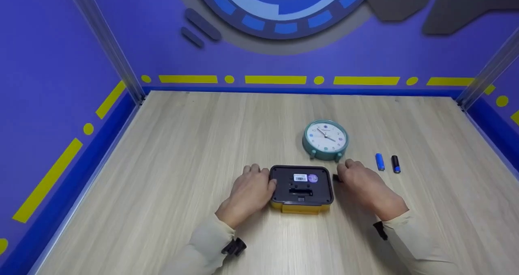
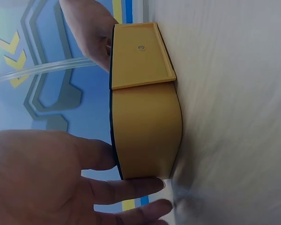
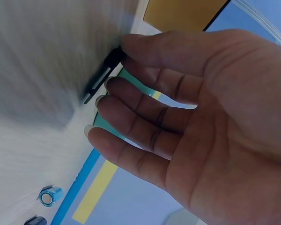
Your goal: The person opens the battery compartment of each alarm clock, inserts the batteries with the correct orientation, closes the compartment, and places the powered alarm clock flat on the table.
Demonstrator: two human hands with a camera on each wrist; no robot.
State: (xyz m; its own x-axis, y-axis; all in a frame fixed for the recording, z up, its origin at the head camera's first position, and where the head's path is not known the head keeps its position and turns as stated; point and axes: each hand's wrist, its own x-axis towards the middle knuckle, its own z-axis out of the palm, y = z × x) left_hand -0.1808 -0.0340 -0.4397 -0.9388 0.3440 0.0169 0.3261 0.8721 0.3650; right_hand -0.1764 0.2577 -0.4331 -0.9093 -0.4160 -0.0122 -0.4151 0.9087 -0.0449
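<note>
A yellow box-shaped device (image 1: 282,187) lies on the table with its black back upward, showing two stickers and an uncovered battery slot (image 1: 301,192). My left hand (image 1: 250,190) holds its left side; in the left wrist view the thumb is at the black edge and a finger lies along the yellow side (image 2: 145,131). Just right of the device, my right hand (image 1: 363,185) pinches a small black cover (image 3: 105,75) between thumb and index finger, close to the tabletop. The other right fingers are loosely bent.
A round green alarm clock (image 1: 325,139) lies face up behind the device. To the right of the clock are a blue battery (image 1: 379,161) and a black-and-blue battery (image 1: 395,164). Purple-blue panels (image 1: 284,64) border the wooden table (image 1: 194,137) at the back and sides.
</note>
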